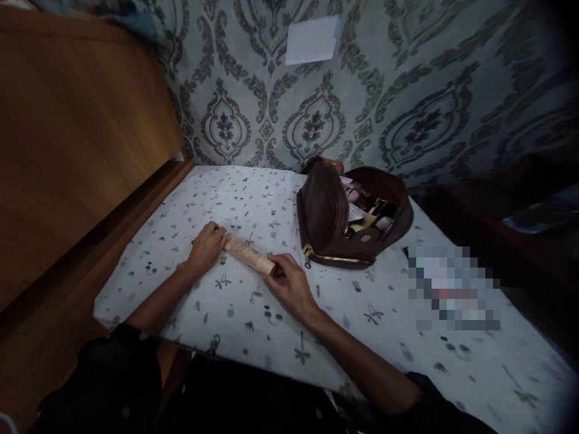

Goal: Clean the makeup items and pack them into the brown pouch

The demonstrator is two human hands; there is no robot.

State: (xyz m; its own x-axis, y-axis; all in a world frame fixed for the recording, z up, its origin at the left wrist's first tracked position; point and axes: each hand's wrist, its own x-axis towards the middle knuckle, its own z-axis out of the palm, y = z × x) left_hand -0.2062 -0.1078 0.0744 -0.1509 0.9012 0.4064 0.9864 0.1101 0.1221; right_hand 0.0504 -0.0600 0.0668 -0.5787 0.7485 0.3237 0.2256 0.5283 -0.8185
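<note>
A slim beige cosmetic tube (248, 254) with printing along its side lies slantwise between my two hands, low over the table. My left hand (207, 246) has its fingers closed on the tube's left end. At the other end, which looks dark, my right hand (292, 286) grips it between thumb and fingers. Right of the hands stands a brown makeup bag (326, 208), unzipped and gaping, with several cosmetics inside.
A white patterned cloth (217, 193) covers the table. To the left rises a wooden cabinet (81, 138). A blurred-out item (452, 289) lies at the right. Behind is a patterned wall (266, 108) with a white paper (312, 41) on it.
</note>
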